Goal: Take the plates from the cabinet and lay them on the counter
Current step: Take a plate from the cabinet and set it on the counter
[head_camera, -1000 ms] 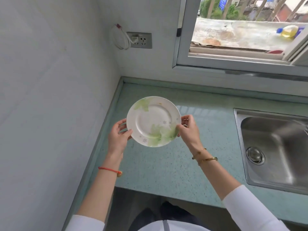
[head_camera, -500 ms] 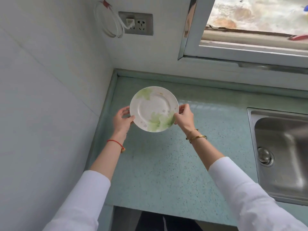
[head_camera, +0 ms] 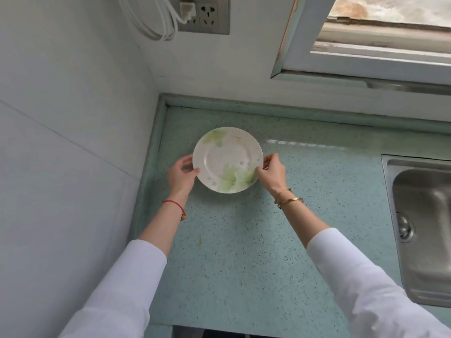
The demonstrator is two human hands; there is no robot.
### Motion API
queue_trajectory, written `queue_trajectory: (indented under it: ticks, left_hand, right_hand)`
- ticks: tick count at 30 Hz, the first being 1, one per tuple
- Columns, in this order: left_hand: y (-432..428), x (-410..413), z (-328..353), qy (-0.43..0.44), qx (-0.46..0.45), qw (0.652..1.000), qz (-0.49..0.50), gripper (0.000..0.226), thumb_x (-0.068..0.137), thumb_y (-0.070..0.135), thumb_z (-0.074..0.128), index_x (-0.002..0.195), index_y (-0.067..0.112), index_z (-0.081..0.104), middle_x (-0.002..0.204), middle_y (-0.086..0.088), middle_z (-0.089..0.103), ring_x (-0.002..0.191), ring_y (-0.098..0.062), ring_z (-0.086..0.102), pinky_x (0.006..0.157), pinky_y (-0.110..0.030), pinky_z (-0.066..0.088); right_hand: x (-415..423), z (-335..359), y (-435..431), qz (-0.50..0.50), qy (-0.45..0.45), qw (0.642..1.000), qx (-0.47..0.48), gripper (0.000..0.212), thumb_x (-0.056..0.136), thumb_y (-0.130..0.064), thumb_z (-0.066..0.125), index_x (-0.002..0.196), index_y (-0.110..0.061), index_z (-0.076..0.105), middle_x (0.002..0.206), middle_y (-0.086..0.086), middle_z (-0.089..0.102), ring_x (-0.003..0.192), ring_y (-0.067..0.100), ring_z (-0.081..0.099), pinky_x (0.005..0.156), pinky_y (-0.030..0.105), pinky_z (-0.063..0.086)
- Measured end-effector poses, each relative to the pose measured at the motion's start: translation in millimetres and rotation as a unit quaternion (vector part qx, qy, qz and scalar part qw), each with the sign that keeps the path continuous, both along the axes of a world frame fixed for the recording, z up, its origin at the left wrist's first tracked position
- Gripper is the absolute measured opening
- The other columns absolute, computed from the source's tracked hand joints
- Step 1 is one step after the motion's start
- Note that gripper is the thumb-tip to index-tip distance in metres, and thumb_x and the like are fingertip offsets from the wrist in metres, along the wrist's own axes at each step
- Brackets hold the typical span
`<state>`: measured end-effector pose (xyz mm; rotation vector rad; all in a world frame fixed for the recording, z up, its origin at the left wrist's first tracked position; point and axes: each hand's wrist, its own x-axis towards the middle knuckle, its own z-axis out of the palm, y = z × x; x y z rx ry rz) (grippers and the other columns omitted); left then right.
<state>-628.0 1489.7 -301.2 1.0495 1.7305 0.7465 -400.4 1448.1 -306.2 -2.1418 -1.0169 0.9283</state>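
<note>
At the centre of the frame, a round white ceramic plate with pale green leaf prints [head_camera: 228, 159] is gripped at opposite rims: the left hand [head_camera: 181, 175] on its left edge, the right hand [head_camera: 273, 173] on its right. It sits low over the speckled pale green stone worktop [head_camera: 244, 252], near the back left corner; contact cannot be told. A stainless steel sink [head_camera: 424, 228] lies at the right edge, a grey wall socket [head_camera: 207, 15] at the upper left.
</note>
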Motion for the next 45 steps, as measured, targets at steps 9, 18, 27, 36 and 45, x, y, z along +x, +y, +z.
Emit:
queue_trajectory:
  ticks: [9, 18, 27, 36, 45]
  left_hand:
    - [1, -1, -9, 0.012, -0.010, 1.000, -0.008, 0.046, 0.083, -0.005, 0.073, 0.126, 0.011, 0.066, 0.120, -0.008, 0.071, 0.097, -0.018, 0.066, 0.091, -0.031, 0.054]
    - [0, -5, -13, -0.001, -0.018, 0.999, -0.041, 0.053, 0.086, -0.004, 0.069, 0.136, 0.014, 0.060, 0.130, -0.005, 0.067, 0.096, -0.010, 0.063, 0.091, -0.026, 0.050]
    - [-4, -6, -5, -0.027, -0.025, 0.999, -0.008, 0.053, 0.089, 0.004, 0.070, 0.139, 0.007, 0.054, 0.136, -0.009, 0.062, 0.109, -0.017, 0.063, 0.103, -0.043, 0.052]
    - [-38, -24, 30, -0.022, 0.027, 0.999, 0.024, 0.045, 0.091, 0.015, 0.069, 0.134, 0.013, 0.059, 0.129, -0.001, 0.064, 0.106, -0.008, 0.062, 0.101, -0.030, 0.050]
    - [-133, -22, 82, -0.076, 0.087, 0.993, 0.019, 0.037, 0.091, 0.016, 0.069, 0.127, 0.018, 0.062, 0.120, 0.005, 0.067, 0.108, 0.002, 0.063, 0.092, -0.016, 0.050]
  right_hand:
    - [1, -11, 1, 0.011, -0.026, 1.000, -0.011, 0.025, 0.083, 0.000, 0.057, 0.108, 0.003, 0.053, 0.091, 0.007, 0.057, 0.083, 0.022, 0.053, 0.077, 0.037, 0.048]
    - [1, -16, 0, 0.011, -0.026, 1.000, -0.013, 0.025, 0.081, -0.001, 0.058, 0.105, 0.003, 0.054, 0.087, 0.007, 0.056, 0.081, 0.021, 0.051, 0.072, 0.033, 0.043]
    - [0, -11, -5, 0.002, -0.017, 1.000, -0.024, 0.025, 0.086, -0.006, 0.058, 0.110, 0.000, 0.057, 0.088, 0.006, 0.059, 0.087, 0.023, 0.057, 0.080, 0.037, 0.049]
    - [3, 29, -45, -0.024, 0.022, 0.999, 0.007, 0.022, 0.094, -0.023, 0.054, 0.109, -0.007, 0.061, 0.093, 0.008, 0.067, 0.090, 0.030, 0.066, 0.083, 0.046, 0.056]
    - [-26, 89, -123, 0.033, 0.130, 0.987, 0.090, 0.022, 0.098, -0.024, 0.054, 0.110, -0.008, 0.063, 0.087, 0.006, 0.067, 0.071, 0.015, 0.062, 0.058, 0.024, 0.053]
